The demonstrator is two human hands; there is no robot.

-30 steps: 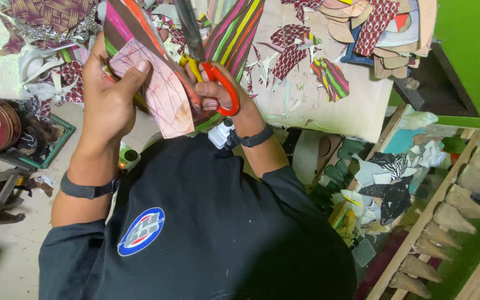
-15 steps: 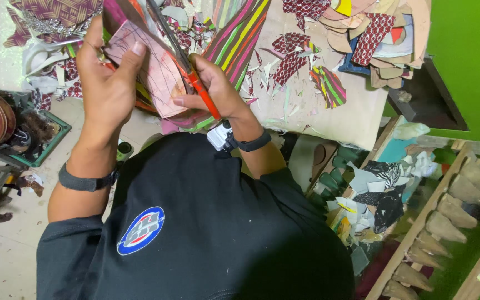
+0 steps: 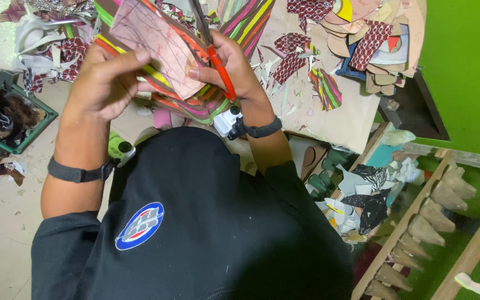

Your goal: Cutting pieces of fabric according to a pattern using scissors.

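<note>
Two hands: both busy on one striped fabric piece [image 3: 195, 103], held up over the table [image 3: 329, 119].
Left hand [image 3: 104, 83]: fingers pressed together, thumb pinching the pink template [image 3: 156, 44] against the fabric at its left edge.
Right hand [image 3: 234, 66]: fingers curled through the red handles of the scissors [image 3: 212, 47], closed around them; blade tips out of view above the template, so open or shut impossible to tell.
Fabric position: just left of the scissors, between both hands, above the black shirt [image 3: 195, 222].
Risk, slip: likely drift of template over fabric if the thumb pinch loosens, giving a crooked cut.
Risk, fingers: left fingertips close to the blade line; possible nick if the cut runs on toward them.
Risk, sight: cutting point near the frame's top edge, hard to follow; wandering off the drawn outline plausible.
Risk, clutter: patterned scraps [image 3: 293, 58] strewn right of the scissors; loose fabric corner could snag or get mixed with offcuts.
Risk, wrist: watch [image 3: 231, 122] just below the scissors, near the hanging fabric edge; possible catch.
</note>
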